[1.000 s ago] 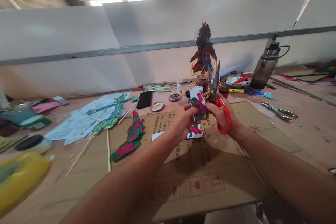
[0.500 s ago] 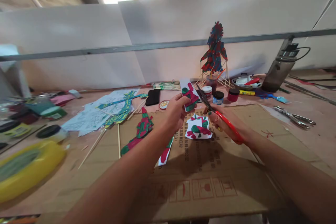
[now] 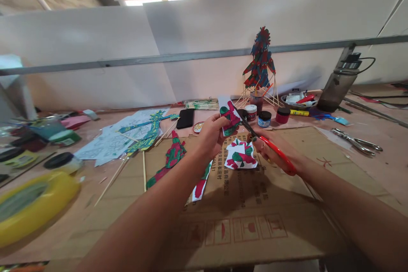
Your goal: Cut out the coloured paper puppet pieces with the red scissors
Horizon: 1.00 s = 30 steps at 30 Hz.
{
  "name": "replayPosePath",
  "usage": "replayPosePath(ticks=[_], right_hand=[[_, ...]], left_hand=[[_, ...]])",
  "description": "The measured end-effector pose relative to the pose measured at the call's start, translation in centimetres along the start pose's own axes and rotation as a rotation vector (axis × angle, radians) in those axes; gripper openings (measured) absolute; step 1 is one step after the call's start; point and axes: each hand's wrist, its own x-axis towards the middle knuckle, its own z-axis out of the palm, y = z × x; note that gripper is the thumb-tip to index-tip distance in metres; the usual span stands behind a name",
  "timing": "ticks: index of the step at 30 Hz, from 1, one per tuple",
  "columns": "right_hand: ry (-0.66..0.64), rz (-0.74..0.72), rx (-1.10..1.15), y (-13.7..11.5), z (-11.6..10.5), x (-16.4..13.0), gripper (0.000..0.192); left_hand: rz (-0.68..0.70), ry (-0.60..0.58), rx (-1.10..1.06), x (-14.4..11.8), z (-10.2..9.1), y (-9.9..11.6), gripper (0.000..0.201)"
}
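My left hand [image 3: 214, 132] pinches a white piece of paper [image 3: 230, 120] painted in magenta and green, held up above the cardboard. In my right hand [image 3: 270, 144] are scissors [image 3: 276, 153] with red handles, my fingers wrapped round the grips. Their dark blades lie along the paper's right edge. Below the hands, a painted paper cutout [image 3: 241, 156] with white margins lies on the cardboard sheet [image 3: 236, 204]. A narrow painted strip [image 3: 200, 187] rests beside my left forearm, which partly hides it. Further left is a magenta and green painted figure [image 3: 174, 153].
Paint jars [image 3: 264, 119] stand behind my hands, near a tall red and blue paper model [image 3: 262, 59] on sticks. A water bottle [image 3: 339, 80] and metal pliers-like tool [image 3: 357, 141] are at right. At left lie drawings [image 3: 108, 136], a phone [image 3: 185, 118] and a yellow tape roll [image 3: 60, 187].
The scissors have shifted slightly left, their blades now against the paper's right edge. My left hand stays almost in place with the paper.
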Motion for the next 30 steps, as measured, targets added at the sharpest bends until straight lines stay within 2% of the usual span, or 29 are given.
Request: replayPosePath(ticks=[5,11,18,25,30], right_hand=[[-0.008,-0.014,0.113,0.7,0.1,-0.1,0.046],[-0.02,0.073,0.187,2.4,0.1,0.0,0.044],[-0.002,0.128,0.132,1.4,0.1,-0.2,0.053],[-0.035,0.131,0.175,1.9,0.2,-0.1,0.046],[-0.029,0.076,0.155,1.2,0.1,-0.2,0.05]], left_hand=[[0.008,0.001,-0.014,0.1,-0.2,-0.1,0.016],[0.006,-0.021,-0.012,0.1,-0.4,0.0,0.015],[0.012,-0.014,-0.017,0.0,-0.3,0.0,0.015],[0.021,-0.018,-0.023,-0.1,-0.1,0.2,0.016],[0.014,-0.005,-0.026,0.0,0.0,0.2,0.015]])
